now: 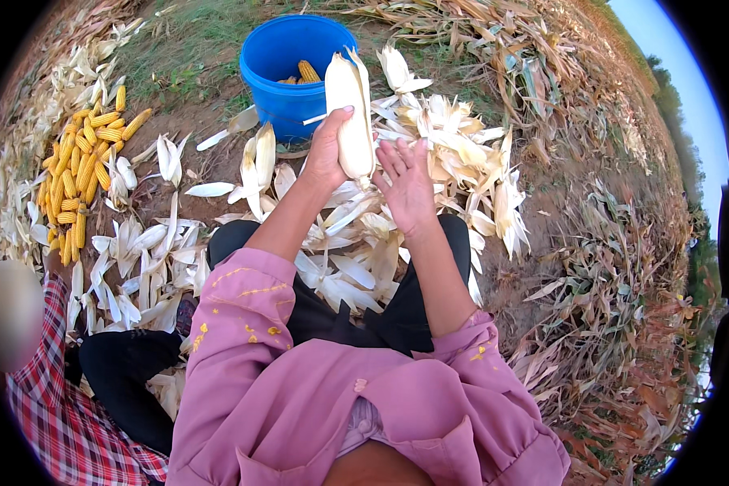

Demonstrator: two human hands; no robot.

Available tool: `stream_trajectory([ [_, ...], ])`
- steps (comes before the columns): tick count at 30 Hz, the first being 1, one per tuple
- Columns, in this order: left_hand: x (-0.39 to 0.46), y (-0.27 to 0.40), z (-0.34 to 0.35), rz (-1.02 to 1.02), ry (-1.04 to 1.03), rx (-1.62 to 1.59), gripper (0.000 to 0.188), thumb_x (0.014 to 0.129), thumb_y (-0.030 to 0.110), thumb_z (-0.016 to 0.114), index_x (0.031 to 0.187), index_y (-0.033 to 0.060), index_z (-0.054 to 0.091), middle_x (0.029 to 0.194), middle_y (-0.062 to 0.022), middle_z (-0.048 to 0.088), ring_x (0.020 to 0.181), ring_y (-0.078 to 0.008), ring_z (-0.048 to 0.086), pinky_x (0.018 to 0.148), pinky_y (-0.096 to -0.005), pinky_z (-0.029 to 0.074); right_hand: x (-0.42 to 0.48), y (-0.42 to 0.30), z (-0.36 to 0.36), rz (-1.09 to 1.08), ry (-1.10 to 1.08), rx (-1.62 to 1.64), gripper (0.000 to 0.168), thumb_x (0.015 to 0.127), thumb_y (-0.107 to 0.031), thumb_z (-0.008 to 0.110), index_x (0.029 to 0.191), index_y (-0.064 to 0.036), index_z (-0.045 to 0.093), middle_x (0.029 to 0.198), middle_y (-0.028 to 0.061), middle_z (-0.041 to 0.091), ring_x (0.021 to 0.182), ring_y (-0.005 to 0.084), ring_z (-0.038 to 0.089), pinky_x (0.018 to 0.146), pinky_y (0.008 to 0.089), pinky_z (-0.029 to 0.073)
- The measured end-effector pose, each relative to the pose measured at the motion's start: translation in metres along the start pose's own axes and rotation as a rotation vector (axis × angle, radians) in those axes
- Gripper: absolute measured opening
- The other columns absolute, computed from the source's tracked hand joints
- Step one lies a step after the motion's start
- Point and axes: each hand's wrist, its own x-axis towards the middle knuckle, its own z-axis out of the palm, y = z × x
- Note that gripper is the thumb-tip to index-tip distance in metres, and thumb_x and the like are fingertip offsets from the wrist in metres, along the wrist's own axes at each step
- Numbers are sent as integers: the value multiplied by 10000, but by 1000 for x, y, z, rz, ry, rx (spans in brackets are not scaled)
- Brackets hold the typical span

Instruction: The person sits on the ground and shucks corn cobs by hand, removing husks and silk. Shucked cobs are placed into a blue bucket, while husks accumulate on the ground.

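Observation:
My left hand (pixel 328 146) is closed around an ear of corn in its pale husk (pixel 349 112), held upright with its split husk tip pointing away from me. My right hand (pixel 408 182), palm up and fingers spread, is just right of the ear's stem end and holds nothing. Beyond the ear stands a blue plastic bucket (pixel 285 115) with a few yellow corn cobs (pixel 308 71) inside. Loose pale husks (pixel 364 255) lie between and in front of my knees, with a thicker heap of husks (pixel 462 146) to the right.
A pile of husked yellow corn cobs (pixel 76 167) lies on the ground at the left. A person in a checked shirt (pixel 54 389) sits close by at the lower left. Dry corn stalks and leaves (pixel 607 267) cover the ground at the right.

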Motion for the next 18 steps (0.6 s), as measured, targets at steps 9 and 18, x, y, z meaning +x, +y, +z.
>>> stream_trajectory([
  [9, 0, -3, -4, 83, 53, -21, 403, 783, 193, 623, 1109, 22, 460, 944, -115, 565, 848, -225, 582, 746, -379, 503, -15, 10, 25, 22, -35, -142, 380, 842, -268, 628, 1102, 4, 577, 942, 31, 609, 818, 85, 556, 737, 211, 423],
  [18, -3, -2, 4, 131, -5, 204, 529, 758, 206, 680, 1181, 15, 428, 1046, -111, 560, 956, -206, 562, 849, -354, 459, -1, 15, 10, -240, 56, -397, 285, 867, -223, 571, 983, 34, 614, 761, 30, 614, 619, 83, 533, 568, 235, 418],
])
